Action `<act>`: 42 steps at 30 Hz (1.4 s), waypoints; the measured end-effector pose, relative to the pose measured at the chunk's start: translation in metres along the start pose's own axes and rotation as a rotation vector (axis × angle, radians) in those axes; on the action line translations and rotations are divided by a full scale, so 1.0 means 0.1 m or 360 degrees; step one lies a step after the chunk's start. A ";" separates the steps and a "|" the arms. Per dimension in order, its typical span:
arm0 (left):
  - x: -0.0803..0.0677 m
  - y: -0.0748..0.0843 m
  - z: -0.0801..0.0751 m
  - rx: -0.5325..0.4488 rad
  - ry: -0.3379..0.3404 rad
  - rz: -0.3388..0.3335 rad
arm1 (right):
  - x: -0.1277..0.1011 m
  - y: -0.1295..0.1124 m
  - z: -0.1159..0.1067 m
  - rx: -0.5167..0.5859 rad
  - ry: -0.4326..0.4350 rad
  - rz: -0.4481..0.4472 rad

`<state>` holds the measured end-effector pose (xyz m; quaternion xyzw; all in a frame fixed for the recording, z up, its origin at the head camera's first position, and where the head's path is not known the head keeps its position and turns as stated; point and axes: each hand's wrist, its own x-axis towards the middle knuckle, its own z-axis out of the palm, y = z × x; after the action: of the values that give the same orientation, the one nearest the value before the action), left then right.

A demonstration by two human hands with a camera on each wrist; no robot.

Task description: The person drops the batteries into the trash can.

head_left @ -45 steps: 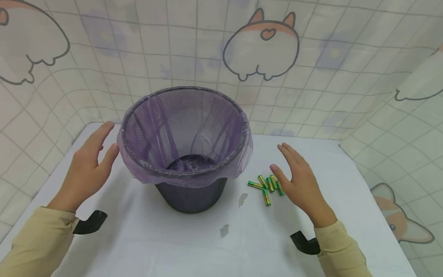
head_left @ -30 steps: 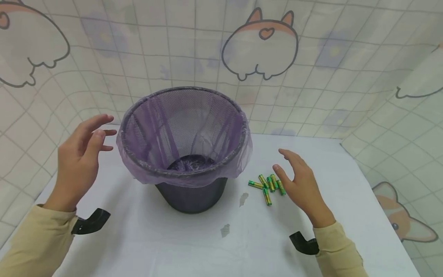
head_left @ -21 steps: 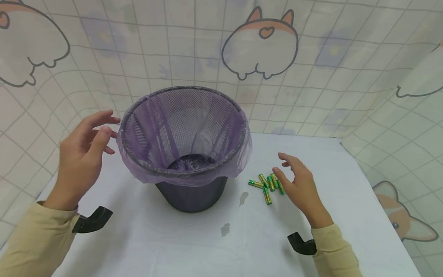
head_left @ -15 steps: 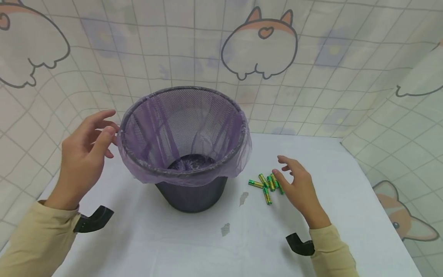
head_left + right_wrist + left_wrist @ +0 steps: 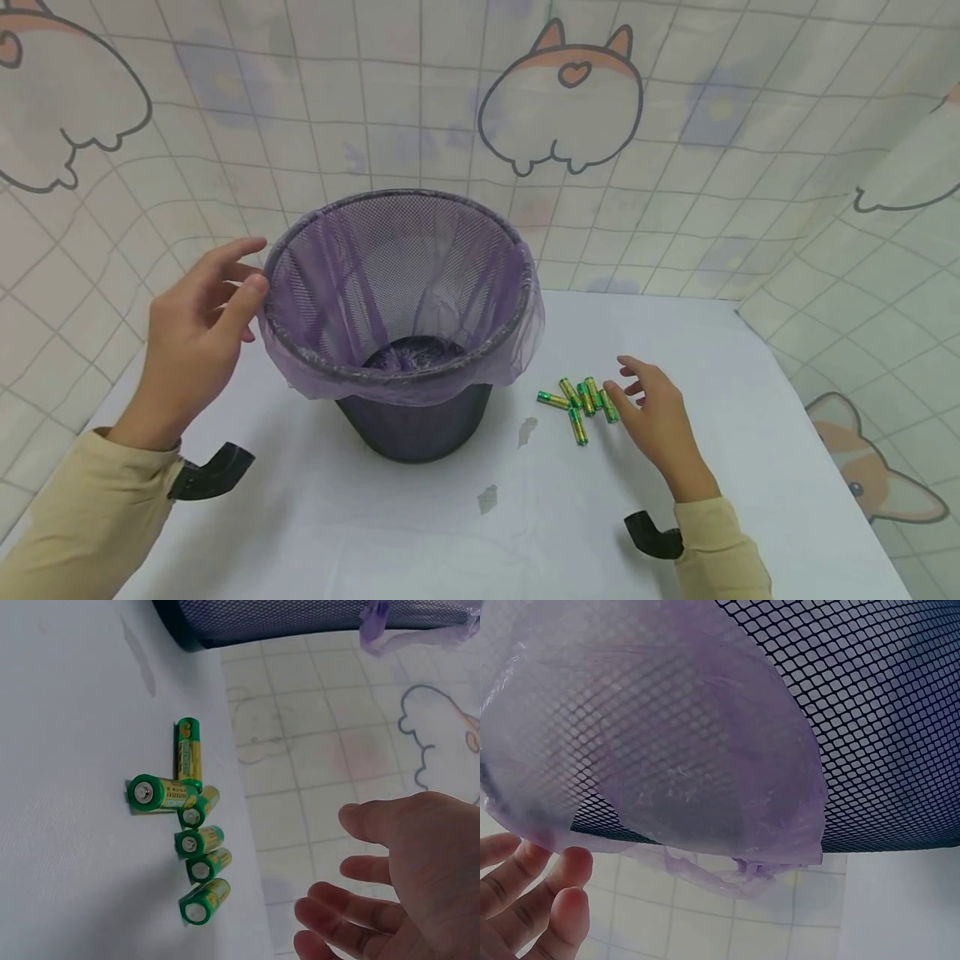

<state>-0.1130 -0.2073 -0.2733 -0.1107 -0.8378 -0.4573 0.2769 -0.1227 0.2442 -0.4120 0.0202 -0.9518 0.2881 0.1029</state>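
Observation:
A black mesh wastebasket [image 5: 416, 429] stands on the table, lined with a thin purple bin bag [image 5: 360, 388] folded over its rim. My left hand [image 5: 197, 337] is at the basket's left side, fingers loosely bent, with fingertips right at the bag-covered rim. In the left wrist view those fingertips [image 5: 574, 866] overlap the lower edge of the bag [image 5: 765, 772]. To the basket's right lies a loose group of several green-and-gold batteries [image 5: 577, 423]. My right hand [image 5: 660, 417] hovers just right of them, relaxed and holding nothing; the right wrist view shows a gap between its fingers and the batteries [image 5: 202, 840].
The white table [image 5: 420, 533] has two grey worn patches [image 5: 487, 499] in front of the batteries. Behind and at both sides hangs a checked curtain [image 5: 420, 100] with cartoon dogs. A black wrist mount [image 5: 213, 472] sits at each sleeve cuff.
My left hand first drew back and lifted, then came right to the rim again, fingers more bent. My right hand has dropped slightly nearer me, its fingers curling a little. The batteries lie as before.

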 end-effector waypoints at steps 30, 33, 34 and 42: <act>0.01 0.00 0.13 0.0172 -0.0085 0.0137 | -0.02 0.27 0.14 -0.0007 -0.0335 0.0143; 0.01 -0.01 0.15 0.0120 -0.0059 0.0148 | -0.01 0.28 0.16 -0.0014 -0.0349 0.0129; 0.01 -0.01 0.16 0.0100 -0.0052 0.0146 | -0.01 0.28 0.17 -0.0017 -0.0349 0.0125; -0.01 0.00 0.19 0.0088 -0.0012 0.0134 | 0.03 0.25 0.20 -0.0025 -0.0368 0.0139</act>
<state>-0.1194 -0.1917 -0.2819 -0.1400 -0.8459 -0.4213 0.2957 -0.1315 0.2538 -0.4414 0.0111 -0.9596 0.2806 -0.0198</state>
